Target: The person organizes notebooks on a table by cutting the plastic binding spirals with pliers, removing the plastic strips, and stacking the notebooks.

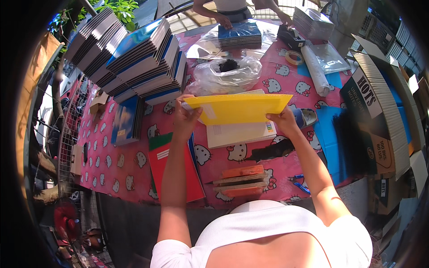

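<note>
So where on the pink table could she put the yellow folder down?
Bare pink cloth lies left of the red notebook, below the blue book. A smaller gap sits by the orange stack. The far side is crowded: notebook stacks, plastic bags, tape.

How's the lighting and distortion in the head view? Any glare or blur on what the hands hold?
Head view: hard sunlight, dark shadows on the pink tablecloth; glare on the clear plastic bag; the yellow folder, held by the left hand and right hand, is sharp; fisheye bends the cardboard box near the black rim.
</note>
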Action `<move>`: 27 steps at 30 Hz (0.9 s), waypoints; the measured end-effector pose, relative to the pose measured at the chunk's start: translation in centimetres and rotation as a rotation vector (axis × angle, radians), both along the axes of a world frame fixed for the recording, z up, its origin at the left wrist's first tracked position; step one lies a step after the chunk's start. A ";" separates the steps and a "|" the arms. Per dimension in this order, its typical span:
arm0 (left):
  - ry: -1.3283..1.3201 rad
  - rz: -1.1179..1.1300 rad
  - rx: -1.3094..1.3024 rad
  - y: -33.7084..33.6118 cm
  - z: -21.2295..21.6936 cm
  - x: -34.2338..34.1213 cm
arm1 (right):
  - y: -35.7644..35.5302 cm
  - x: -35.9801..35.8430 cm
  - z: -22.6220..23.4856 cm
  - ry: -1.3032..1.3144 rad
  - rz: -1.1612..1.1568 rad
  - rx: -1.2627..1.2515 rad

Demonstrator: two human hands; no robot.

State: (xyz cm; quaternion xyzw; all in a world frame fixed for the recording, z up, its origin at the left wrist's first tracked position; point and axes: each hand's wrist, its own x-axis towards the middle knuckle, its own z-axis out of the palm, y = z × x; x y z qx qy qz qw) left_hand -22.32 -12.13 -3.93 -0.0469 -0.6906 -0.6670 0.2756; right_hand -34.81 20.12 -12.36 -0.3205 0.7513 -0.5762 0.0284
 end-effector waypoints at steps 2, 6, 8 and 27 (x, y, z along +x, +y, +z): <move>-0.167 -0.006 -0.048 -1.0 -3.2 0.3 | -2.4 1.4 0.1 -0.357 0.096 -0.268; -0.101 0.010 0.024 0.1 -3.4 0.9 | -3.8 2.9 0.3 -0.197 -0.068 -0.295; -0.013 0.004 0.055 1.6 -4.3 1.5 | -2.8 2.3 -1.6 -0.203 -0.086 -0.296; -0.428 0.174 -0.056 10.1 3.0 20.2 | 4.9 20.7 -0.4 -0.027 -0.024 -0.154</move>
